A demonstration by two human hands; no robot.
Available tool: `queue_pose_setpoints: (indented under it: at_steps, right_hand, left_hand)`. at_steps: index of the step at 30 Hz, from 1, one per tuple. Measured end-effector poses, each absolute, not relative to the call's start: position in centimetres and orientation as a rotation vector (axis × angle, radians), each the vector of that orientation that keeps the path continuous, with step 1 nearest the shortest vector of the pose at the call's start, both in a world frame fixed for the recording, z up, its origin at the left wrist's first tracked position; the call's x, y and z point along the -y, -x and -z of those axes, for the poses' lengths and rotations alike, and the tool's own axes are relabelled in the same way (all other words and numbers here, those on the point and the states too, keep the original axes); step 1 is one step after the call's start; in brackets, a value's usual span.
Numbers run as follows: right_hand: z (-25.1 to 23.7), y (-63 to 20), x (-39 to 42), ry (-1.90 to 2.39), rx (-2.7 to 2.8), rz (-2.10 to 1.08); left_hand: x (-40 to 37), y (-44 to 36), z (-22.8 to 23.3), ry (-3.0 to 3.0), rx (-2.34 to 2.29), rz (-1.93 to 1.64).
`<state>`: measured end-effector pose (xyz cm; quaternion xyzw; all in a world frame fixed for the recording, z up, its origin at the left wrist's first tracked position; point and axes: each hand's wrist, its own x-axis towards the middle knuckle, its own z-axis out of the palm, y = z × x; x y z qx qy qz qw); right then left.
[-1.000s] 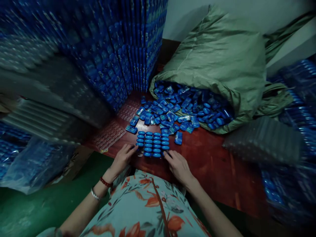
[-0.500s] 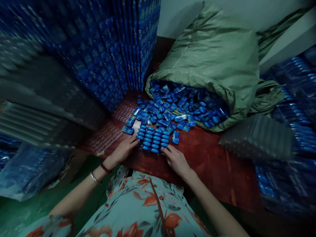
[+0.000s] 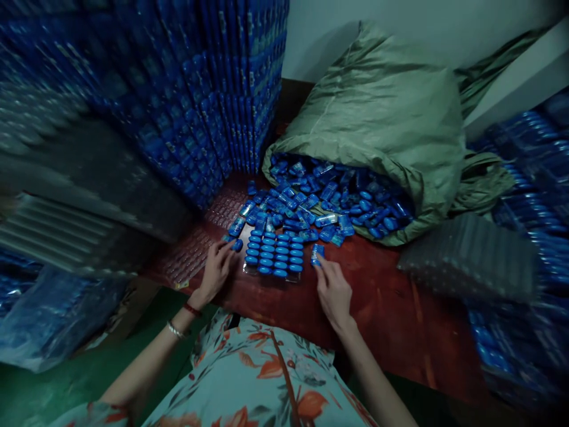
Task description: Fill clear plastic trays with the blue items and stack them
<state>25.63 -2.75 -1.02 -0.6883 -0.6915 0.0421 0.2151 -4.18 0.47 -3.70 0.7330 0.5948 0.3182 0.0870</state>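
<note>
Bare red table (image 3: 382, 284) right; loose blue pieces (image 3: 311, 207) crowd behind.

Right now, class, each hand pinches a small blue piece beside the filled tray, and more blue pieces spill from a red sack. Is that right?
Not quite: the sack is green, as the head view shows. The left hand and right hand each pinch a blue piece beside the tray.

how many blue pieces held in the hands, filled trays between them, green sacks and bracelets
blue pieces in hands: 2, left hand and right hand one each
filled tray: 1
green sack: 1
bracelets: 2
total: 6
</note>
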Motion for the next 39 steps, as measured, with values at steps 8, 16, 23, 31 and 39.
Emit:
queue_pose_setpoints:
  at_steps: [8,16,23,31,39]
  right_hand:
    - [1.7,-26.5,-0.2,2.427,1.943,-0.264]
    - [2.2,-27.3,3.7,2.38,2.06,0.026]
    - [2.9,-28.5,1.7,2.074,2.23,-0.316]
    - [2.1,-30.1,6.0,1.86,1.454,-1.12]
    - [1.7,-26.1,6.1,1.594,1.607,-0.664]
  left_hand:
    - [-2.9,2.7,3.2,-2.554,-1.818,-0.21]
    - [1.5,3.4,4.2,-2.572,-1.655,-0.199]
    - [0.7,4.0,2.6,-2.631,-1.397,-0.055]
    - [2.6,6.0,1.1,-2.131,-1.571,-0.859]
    - [3.3,2.0,3.0,-1.703,-1.426,-1.368]
